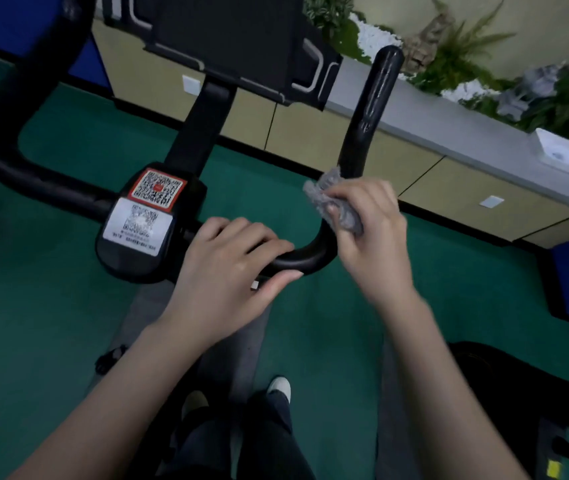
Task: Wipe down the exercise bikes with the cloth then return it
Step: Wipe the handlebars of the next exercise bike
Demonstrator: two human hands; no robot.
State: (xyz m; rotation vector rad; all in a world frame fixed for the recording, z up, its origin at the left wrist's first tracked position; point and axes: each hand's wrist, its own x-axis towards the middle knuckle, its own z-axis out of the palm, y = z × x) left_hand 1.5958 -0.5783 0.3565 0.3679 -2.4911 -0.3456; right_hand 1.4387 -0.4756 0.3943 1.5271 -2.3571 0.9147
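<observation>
A black exercise bike handlebar [369, 109] curves across the view, with a console screen [227, 39] above and a centre block [144, 220] bearing QR-code stickers. My left hand [227, 268] grips the bar's lower curve just right of that block. My right hand [369, 230] is closed on a crumpled grey cloth [328, 199] and presses it against the base of the right upright grip. The cloth wraps partly around the bar there; much of it is hidden under my fingers.
Green carpet covers the floor. A beige cabinet with a grey ledge [449, 133] runs along the back right, carrying plants [466, 53] and a white tray [563, 157]. Another dark machine [525, 393] stands at the lower right. My legs and shoes [276, 389] are below.
</observation>
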